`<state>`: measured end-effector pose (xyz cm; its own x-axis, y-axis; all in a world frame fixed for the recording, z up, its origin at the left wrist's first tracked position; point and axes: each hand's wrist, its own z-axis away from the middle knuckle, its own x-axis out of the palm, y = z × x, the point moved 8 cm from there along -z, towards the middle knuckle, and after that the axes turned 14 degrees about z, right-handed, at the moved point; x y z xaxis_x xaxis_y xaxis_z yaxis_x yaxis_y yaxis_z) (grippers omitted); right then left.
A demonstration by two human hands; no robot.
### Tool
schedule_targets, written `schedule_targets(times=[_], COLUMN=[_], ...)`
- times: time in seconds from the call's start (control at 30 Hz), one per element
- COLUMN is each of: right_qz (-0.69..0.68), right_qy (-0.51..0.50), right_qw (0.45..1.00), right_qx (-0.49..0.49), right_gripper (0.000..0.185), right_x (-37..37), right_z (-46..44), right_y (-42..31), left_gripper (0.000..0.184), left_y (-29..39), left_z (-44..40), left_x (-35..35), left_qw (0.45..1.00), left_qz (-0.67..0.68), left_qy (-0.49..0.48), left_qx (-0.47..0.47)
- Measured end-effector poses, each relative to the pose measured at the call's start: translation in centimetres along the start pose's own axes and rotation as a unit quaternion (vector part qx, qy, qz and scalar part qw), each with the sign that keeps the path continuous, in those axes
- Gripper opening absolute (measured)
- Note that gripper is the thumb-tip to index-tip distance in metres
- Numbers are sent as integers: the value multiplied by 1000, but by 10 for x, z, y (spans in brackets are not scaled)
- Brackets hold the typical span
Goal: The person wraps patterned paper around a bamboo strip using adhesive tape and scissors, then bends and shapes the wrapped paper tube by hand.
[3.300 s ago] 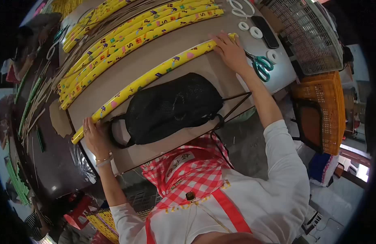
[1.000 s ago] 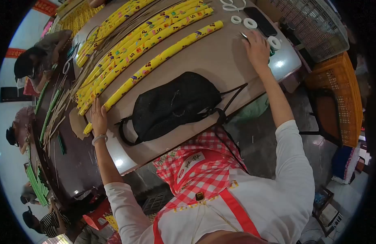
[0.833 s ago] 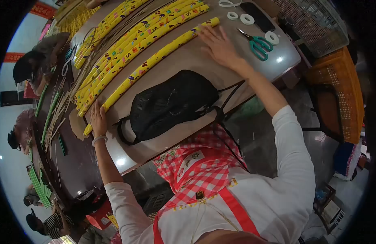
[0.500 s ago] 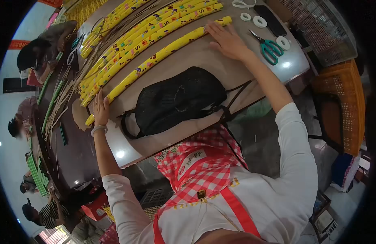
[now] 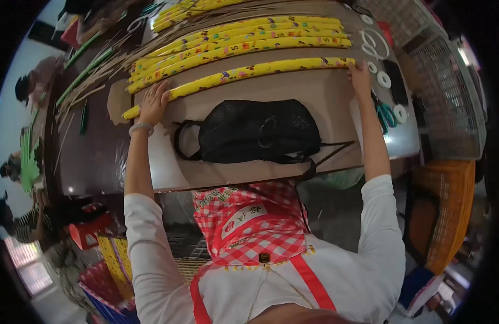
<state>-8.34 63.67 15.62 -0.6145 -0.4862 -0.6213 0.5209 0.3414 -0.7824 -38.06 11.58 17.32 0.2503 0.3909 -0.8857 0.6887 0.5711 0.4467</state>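
Observation:
A long yellow patterned roll (image 5: 249, 70) lies across the brown table, in front of a stack of similar rolls (image 5: 244, 49). My left hand (image 5: 153, 103) rests over it near its left end, fingers stretched out. At the far right end my right hand (image 5: 360, 80) pinches the roll's tip between closed fingers. A black mesh bag (image 5: 260, 131) with straps lies between my forearms. Right of my right hand are teal-handled scissors (image 5: 386, 116), partly hidden by my wrist, and white tape rings (image 5: 384, 80).
A black phone (image 5: 395, 82) lies at the table's right side. Beyond that edge stand a grey wire basket (image 5: 449, 97) and an orange woven basket (image 5: 449, 216). Brown strips (image 5: 93, 89) lie at the left. Other people (image 5: 31, 221) sit along the far left.
My right hand went from the roll to the scissors, then back, and has now moved from lying across the roll to its right tip. The whole view has turned, so the rolls appear more level.

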Motion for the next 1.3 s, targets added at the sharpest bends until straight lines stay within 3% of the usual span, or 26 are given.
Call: schedule_targets(times=[0.07,0.13,0.27,0.33,0.37,0.43,0.47,0.53,0.57,0.6,0.63,0.7,0.73,0.83,0.9,0.97,1.1,1.2,1.27,1.3], right_qz=[-39,-9,-193,-151,-151,-178,-182,-133,-135,-136,-122,-102,-88,-86,-124,-130,-172,-217,-40,-59], right_qy=[84,3,-89,-83,-87,-51,-50,60,69,76,113,149,188,219,216,215,204,203,224,250], right_qw=[992,999,977,984,985,979,977,984,981,977,972,966,962,956,956,955,955,951,952,951], right_qx=[-85,-53,9,39,-10,-90,-96,-98,-122,-144,-165,-187,-178,-173,-159,-159,-126,-83,-207,-171], right_gripper=[67,74,77,82,81,76,76,72,71,70,68,66,64,62,60,60,61,60,46,38], right_x=[-7,-2,10,6,5,-11,-17,-65,-82,-99,-113,-121,-128,-136,-134,-132,-135,-150,-164,-166], right_z=[8,-2,4,8,6,-4,13,71,89,105,136,198,223,274,297,307,315,312,321,320], right_y=[-17,-15,-19,-22,-24,-20,-30,-85,-96,-110,-131,-164,-172,-174,-170,-153,-112,-67,-65,-54], left_gripper=[50,51,58,59,56,52,49,49,48,43,39,37,42,46,41,35,31,35,45,49], left_y=[6,2,-5,-1,0,-5,9,23,45,68,95,173,206,258,258,256,258,249,233,228], left_z=[0,3,0,2,0,-1,5,35,58,80,102,113,117,102,89,79,90,103,108,107], left_x=[-2,1,9,8,7,5,-12,-40,-52,-49,-34,-3,18,56,64,57,54,44,27,23], left_qw=[1000,1000,996,993,997,997,987,941,874,777,638,475,355,244,233,290,299,351,371,374], left_qz=[10,-4,-11,-56,-25,0,-47,39,171,367,545,785,864,937,936,932,927,898,887,887], left_qy=[-1,7,-47,-30,-14,43,155,318,442,491,516,389,328,209,209,186,205,251,264,266], left_qx=[1,-4,-72,-98,-73,-58,21,-112,-104,-143,-175,-85,-139,-136,-163,-116,-98,-91,-80,-54])
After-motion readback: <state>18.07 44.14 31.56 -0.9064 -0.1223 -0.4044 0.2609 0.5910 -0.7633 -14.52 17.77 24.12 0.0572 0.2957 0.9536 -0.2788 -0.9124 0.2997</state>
